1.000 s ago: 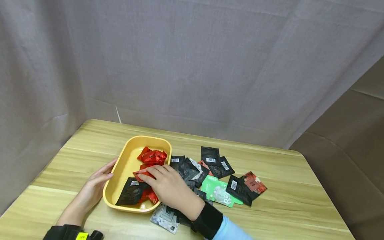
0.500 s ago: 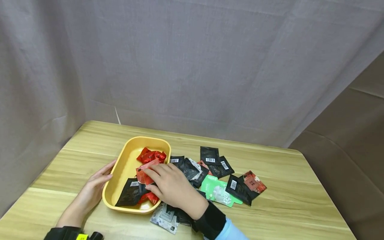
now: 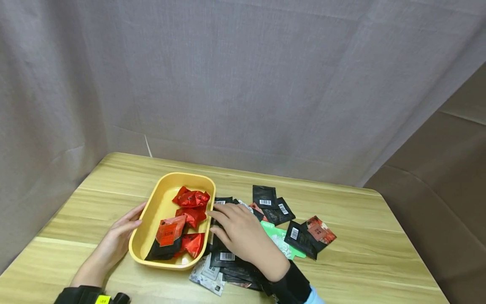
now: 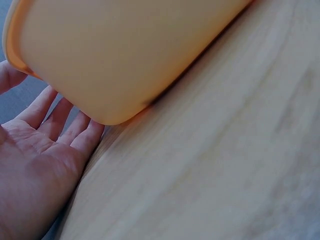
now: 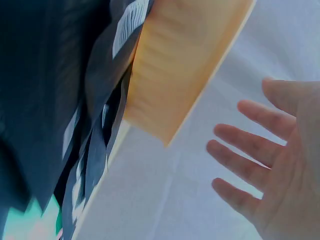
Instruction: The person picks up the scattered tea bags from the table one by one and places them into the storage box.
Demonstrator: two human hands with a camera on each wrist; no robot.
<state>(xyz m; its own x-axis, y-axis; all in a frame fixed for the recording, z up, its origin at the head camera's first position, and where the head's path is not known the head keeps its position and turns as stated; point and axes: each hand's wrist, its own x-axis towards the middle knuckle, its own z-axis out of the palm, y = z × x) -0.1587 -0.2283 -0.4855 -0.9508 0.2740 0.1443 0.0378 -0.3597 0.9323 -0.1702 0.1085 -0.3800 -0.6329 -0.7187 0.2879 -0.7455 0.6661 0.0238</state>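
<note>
Grip of the right hand (image 3: 243,230) is spread, its fingers apart over a heap of black sachets (image 3: 228,257), just beside the right rim of a yellow plastic tray (image 3: 157,211). The left hand (image 3: 118,236) steadies the opposite side of that tray, its fairly straight fingers touching the outer wall. Inside the tray, three crinkled red foil packets (image 3: 192,198) lie toward the right wall, and a red-and-black sachet (image 3: 169,236) rests at the near left, beside the lowest packet. A grey patterned sachet (image 3: 209,276) lies flat near the tray's near right corner. Farther right on the wood-grain counter (image 3: 372,245), more sachets overlap around a green packet (image 3: 279,238).
</note>
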